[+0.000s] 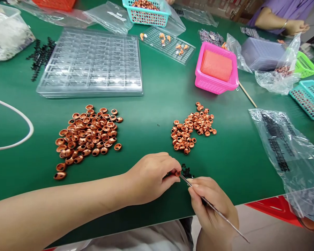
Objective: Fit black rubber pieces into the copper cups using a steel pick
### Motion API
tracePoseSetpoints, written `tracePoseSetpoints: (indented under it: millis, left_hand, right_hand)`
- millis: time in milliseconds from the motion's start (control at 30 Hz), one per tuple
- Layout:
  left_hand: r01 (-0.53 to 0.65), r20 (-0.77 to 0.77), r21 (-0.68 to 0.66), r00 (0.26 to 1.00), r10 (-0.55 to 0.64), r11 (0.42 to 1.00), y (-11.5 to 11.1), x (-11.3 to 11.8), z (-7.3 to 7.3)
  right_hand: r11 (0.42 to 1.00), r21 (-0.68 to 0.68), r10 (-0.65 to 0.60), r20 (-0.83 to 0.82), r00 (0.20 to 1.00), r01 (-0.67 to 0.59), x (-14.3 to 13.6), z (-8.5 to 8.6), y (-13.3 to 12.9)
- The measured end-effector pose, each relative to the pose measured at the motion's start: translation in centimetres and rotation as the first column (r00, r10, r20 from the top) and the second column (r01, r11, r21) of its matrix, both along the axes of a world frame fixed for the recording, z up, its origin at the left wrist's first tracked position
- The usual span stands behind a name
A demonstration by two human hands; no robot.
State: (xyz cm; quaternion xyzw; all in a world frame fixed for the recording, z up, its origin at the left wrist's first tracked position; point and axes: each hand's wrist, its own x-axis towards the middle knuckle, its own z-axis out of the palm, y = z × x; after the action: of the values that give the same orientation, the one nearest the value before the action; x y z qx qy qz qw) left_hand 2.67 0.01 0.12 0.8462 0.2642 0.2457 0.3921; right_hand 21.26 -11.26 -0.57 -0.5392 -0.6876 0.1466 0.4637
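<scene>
Between the thumb and forefinger of my left hand [153, 177] is a small copper-coloured cup-shaped part [177, 173]. My right hand [214, 205] is closed round a thin metal pick [225, 218], whose tip meets the copper part. Just beyond the fingertips lies a little heap of tiny black pieces [187, 171]. Further off, a pile of small copper-coloured parts [193, 125] sits ahead of my hands. To the left spreads a larger pile of copper-coloured parts with holes [89, 134], past my left forearm.
Stacked clear compartment trays [91, 66] stand at the back left. A pink basket [216, 83] holds an orange-red block. On the right lies a plastic bag [290, 146] of black strips; a white cable [28, 130] curves at left. Another person's hand [294, 27] shows far right.
</scene>
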Motion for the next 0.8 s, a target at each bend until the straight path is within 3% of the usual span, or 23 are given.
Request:
tracePoseSetpoints:
  millis: [300,800]
  left_hand:
    - [-0.005,-0.016,0.000,1.000,0.005,1.000,0.16,0.09,0.23]
    - [0.006,-0.027,-0.020,1.000,-0.006,1.000,0.22,0.02,0.38]
  right_hand:
    - [0.997,0.082,-0.004,0.065,0.998,-0.001,-0.23,0.12,0.07]
    - [0.998,0.066,-0.013,0.044,0.999,0.010,-0.18,0.27,0.08]
